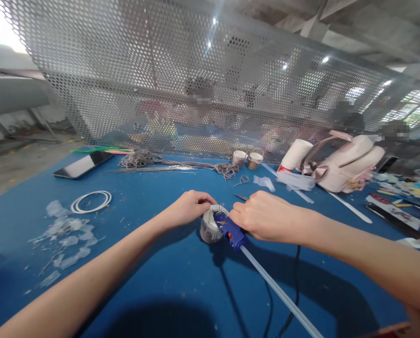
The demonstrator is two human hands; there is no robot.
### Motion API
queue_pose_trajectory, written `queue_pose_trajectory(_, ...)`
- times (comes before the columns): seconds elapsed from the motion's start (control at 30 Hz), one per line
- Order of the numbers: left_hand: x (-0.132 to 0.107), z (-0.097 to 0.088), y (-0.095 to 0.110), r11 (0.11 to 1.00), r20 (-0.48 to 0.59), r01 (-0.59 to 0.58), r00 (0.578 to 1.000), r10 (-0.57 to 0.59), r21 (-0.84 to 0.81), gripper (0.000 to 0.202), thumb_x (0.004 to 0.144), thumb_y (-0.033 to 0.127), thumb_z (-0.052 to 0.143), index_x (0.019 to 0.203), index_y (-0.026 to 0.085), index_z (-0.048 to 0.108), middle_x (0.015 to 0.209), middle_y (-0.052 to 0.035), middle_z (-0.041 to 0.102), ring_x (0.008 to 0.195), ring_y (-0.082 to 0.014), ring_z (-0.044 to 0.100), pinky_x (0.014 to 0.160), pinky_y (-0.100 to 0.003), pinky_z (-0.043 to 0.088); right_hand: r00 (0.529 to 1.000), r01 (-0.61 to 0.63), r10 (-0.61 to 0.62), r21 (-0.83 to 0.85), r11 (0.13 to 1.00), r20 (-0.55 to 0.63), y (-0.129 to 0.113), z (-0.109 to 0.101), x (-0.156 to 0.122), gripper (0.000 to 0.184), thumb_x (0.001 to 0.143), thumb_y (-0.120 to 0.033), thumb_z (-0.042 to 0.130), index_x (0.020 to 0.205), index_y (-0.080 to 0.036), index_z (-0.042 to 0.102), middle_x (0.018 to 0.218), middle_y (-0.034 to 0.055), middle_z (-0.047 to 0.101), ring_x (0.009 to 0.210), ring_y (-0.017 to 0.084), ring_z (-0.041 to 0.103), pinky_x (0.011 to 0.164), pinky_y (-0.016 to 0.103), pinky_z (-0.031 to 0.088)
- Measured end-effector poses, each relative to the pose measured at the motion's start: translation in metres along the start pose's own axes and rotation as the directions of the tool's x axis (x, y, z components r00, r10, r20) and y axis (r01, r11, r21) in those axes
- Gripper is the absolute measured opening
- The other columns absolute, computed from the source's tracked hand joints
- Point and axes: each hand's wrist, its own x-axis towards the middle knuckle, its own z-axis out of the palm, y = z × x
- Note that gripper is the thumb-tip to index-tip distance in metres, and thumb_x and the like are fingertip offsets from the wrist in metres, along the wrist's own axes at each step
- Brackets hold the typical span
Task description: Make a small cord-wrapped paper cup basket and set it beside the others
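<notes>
A small cup wrapped in grey cord [210, 231] stands on the blue table in the middle of the view. My left hand [193, 207] has its fingers closed on the far left rim of this cup. In my right hand [257, 216] is a blue hot glue gun [232, 231], its front end over the cup's opening. A long clear glue stick [278, 288] juts from the gun's back toward me. What the nozzle touches is hidden. A thin pointed metal tool [241, 196] lies just beyond my right hand.
Grey cord bundles [139, 159], two small cups [254, 160], a paper cup stack [296, 155] and a pink backpack [351, 164] line the back. At left lie a phone [84, 165], a white cord ring [91, 202] and glue scraps [71, 239]. A perforated metal screen [125, 80] stands behind.
</notes>
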Motion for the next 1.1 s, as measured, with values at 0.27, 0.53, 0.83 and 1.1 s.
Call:
queue_pose_trajectory(0.27,-0.0002,-0.0007,0.004,0.999,-0.008,0.026,1.0,-0.026,0.02,0.03,0.072,0.022,0.045,0.085,0.018,0.071,0.089,-0.0025,0.074,0.081,-0.0179,0.065,0.076,-0.027,0.047,1.0,-0.017,0.017,0.006,1.0,0.007,-0.0007,0.0003,0.0011,0.016,0.081,-0.004,0.043,0.083,-0.013,0.056,0.073,0.0063,0.063,0.055,0.016,0.058,0.045,0.029,0.015)
queue_pose_trajectory(0.53,-0.0006,-0.0005,0.0036,1.0,-0.002,0.005,1.0,-0.005,0.006,0.03,0.073,0.025,0.045,0.084,0.018,0.072,0.091,-0.0034,0.074,0.083,-0.0188,0.065,0.077,-0.027,0.047,0.999,-0.036,0.035,0.013,0.999,0.036,-0.0028,-0.0053,0.0005,0.017,0.076,-0.003,0.046,0.083,-0.013,0.058,0.071,0.0067,0.065,0.055,0.018,0.061,0.044,0.03,0.014)
queue_pose_trajectory(0.83,-0.0021,-0.0012,0.0083,0.999,-0.008,0.022,1.0,-0.022,0.027,0.031,0.071,0.021,0.044,0.083,0.018,0.072,0.089,-0.0036,0.074,0.08,-0.0181,0.065,0.075,-0.028,0.047,0.999,-0.042,0.041,0.041,0.998,0.022,-0.0029,-0.005,0.0054,0.017,0.075,-0.004,0.047,0.082,-0.012,0.06,0.071,0.008,0.067,0.056,0.018,0.062,0.044,0.03,0.015)
queue_pose_trajectory(1.1,-0.0025,-0.0004,0.0066,1.0,0.0,0.009,1.0,-0.009,0.005,0.028,0.072,0.024,0.045,0.082,0.016,0.071,0.089,-0.005,0.074,0.08,-0.0189,0.065,0.074,-0.027,0.047,0.999,-0.045,0.044,0.023,0.999,0.025,-0.0057,-0.0036,0.0017,0.017,0.072,-0.002,0.048,0.079,-0.012,0.059,0.069,0.0075,0.066,0.054,0.019,0.061,0.043,0.029,0.015)
